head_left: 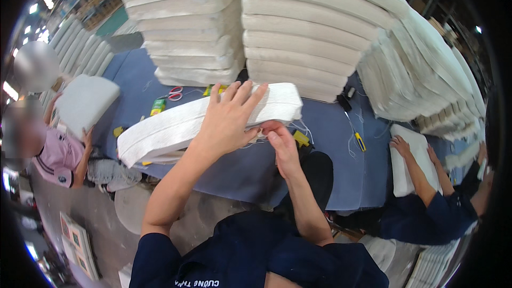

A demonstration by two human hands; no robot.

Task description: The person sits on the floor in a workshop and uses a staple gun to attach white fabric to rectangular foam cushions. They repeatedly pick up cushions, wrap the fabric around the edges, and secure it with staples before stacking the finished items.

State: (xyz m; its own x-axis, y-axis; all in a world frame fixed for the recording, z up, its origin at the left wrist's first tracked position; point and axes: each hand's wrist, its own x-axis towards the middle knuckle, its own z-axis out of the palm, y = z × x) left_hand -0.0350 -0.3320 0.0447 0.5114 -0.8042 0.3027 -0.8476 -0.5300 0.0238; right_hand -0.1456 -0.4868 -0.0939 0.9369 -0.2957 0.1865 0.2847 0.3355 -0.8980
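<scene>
A long white cushion with a seam along its side lies tilted in front of me on the blue-covered table. My left hand grips it across the side band, fingers spread over the far edge and thumb at the near one. Just below that thumb, my right hand is closed in a pinch at the cushion's near lower edge. What its fingertips hold is too small to make out. Thin white strings hang beside the right hand, near a yellow object on the table.
Tall stacks of white cushions stand along the table's far side. Red-handled scissors and a green-yellow box lie behind my cushion. A yellow-handled screwdriver lies to the right. Co-workers handle cushions at left and right.
</scene>
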